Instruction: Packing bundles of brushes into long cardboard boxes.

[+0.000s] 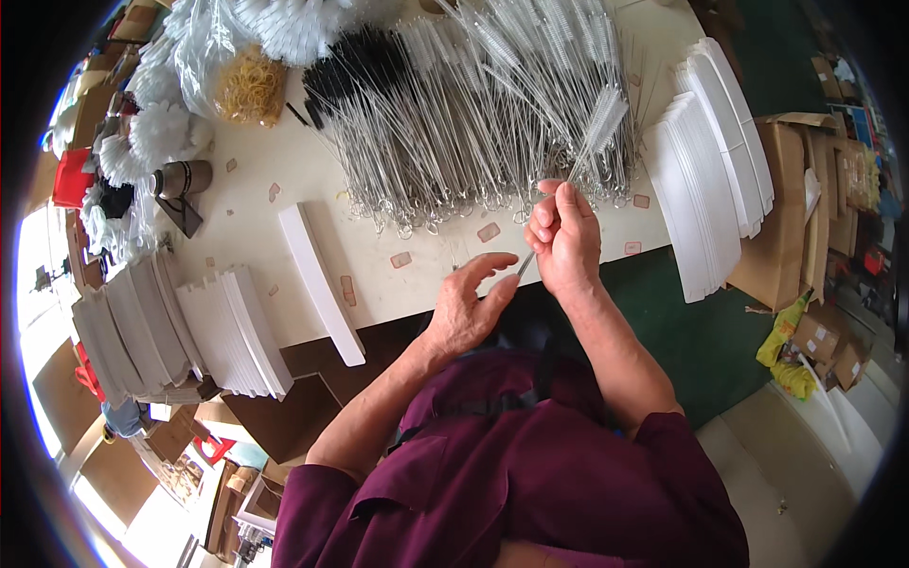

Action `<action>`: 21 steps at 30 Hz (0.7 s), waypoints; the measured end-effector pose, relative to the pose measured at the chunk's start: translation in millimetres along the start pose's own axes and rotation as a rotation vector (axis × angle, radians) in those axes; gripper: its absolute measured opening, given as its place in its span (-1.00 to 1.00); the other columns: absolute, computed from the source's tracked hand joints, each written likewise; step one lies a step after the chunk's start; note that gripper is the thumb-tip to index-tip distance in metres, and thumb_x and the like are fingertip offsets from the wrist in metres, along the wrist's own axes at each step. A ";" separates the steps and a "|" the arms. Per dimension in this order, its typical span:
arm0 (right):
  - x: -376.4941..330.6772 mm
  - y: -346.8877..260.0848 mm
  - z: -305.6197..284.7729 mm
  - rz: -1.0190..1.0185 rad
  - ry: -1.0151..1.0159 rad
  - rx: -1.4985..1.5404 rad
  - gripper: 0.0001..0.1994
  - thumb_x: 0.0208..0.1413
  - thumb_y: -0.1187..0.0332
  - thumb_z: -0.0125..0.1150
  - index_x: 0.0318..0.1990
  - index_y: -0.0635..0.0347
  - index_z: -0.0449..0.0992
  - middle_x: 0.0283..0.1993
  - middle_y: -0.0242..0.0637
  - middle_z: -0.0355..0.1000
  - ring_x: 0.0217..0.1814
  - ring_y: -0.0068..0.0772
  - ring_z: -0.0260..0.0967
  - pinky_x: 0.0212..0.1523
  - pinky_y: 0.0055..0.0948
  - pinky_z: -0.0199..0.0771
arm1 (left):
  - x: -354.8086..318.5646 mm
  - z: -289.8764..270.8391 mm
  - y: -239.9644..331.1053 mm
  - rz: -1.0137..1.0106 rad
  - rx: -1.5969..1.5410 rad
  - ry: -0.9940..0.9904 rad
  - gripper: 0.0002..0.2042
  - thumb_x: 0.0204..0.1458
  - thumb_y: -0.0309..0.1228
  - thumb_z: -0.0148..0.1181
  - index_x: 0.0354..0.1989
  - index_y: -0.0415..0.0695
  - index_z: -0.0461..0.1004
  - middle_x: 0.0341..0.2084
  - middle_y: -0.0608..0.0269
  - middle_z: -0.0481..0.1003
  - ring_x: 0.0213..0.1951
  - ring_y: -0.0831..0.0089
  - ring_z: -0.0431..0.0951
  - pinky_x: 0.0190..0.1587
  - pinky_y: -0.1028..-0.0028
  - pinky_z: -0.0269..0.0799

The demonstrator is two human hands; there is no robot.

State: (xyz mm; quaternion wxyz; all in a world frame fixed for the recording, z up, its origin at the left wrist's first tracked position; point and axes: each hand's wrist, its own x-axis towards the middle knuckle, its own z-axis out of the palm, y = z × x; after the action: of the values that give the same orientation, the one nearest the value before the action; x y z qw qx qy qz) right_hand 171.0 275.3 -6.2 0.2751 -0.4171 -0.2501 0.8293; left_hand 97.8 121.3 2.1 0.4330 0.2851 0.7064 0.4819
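Note:
My right hand (568,241) is closed around the thin wire stems of a small bunch of brushes (604,121), thumb pointing up. Their white bristle heads reach up and right over a big pile of similar brushes (516,104). Below the fist, the lower wire ends slant toward my left hand (471,298). That hand has its thumb and fingers curved and apart, the thumb tip close to the wire ends; whether it touches them is unclear. The piled brushes have metal stems with looped ends toward me, most heads white, some black (355,71).
A long white carton strip (317,284) lies across the table's near edge. Stacks of white cartons stand at left (232,331) and right (696,189). At the back left are a bag of yellow rubber bands (250,87), white brush bundles (159,133) and a metal cup (183,178).

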 end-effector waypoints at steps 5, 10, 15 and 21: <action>-9.1 10.9 -8.6 -0.007 -0.079 0.053 -0.68 0.49 0.16 -0.10 -0.06 0.24 0.45 -0.46 -0.38 0.38 -0.50 -0.53 0.27 -0.47 -0.40 0.38 | -1.6 6.0 3.8 -0.169 0.016 -0.186 -0.75 0.22 -0.35 0.18 -0.09 -0.30 0.57 -0.41 0.10 0.63 -0.32 0.35 0.65 -0.21 0.38 0.52; -16.1 9.3 -32.1 -0.012 -0.095 -0.028 -0.68 0.47 0.17 -0.06 -0.05 0.27 0.49 -0.33 -0.26 0.50 -0.33 -0.39 0.49 -0.22 -0.26 0.63 | -10.2 -6.1 -5.3 -0.256 -0.090 -0.119 -0.80 0.26 -0.42 0.10 -0.19 -0.32 0.58 -0.52 0.22 0.59 -0.39 0.53 0.60 -0.25 0.48 0.53; -30.8 -1.6 -54.2 0.052 -0.030 -0.394 -0.64 0.44 0.15 0.00 -0.15 0.31 0.54 -0.30 -0.21 0.56 -0.30 -0.37 0.54 -0.19 -0.34 0.62 | -10.0 -22.1 -8.5 -0.203 0.041 -0.125 -0.80 0.24 -0.42 0.11 -0.24 -0.30 0.59 -0.57 0.21 0.57 -0.46 0.50 0.60 -0.33 0.48 0.52; -59.9 -35.7 -50.7 -0.820 -0.264 -1.526 -0.82 0.20 0.31 0.31 -0.29 0.26 0.56 -0.42 -0.21 0.53 -0.40 -0.14 0.53 -0.28 -0.30 0.55 | -11.1 -35.7 -16.6 -0.062 0.266 -0.215 -0.83 0.21 -0.42 0.14 -0.25 -0.24 0.61 -0.58 0.14 0.56 -0.49 0.41 0.60 -0.35 0.38 0.49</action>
State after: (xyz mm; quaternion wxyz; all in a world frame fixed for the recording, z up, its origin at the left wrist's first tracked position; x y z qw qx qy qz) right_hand 251.9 270.7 23.3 0.1663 -0.2650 -0.8968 0.3127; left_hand 71.5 90.5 -3.9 0.4793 0.3679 0.7219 0.3372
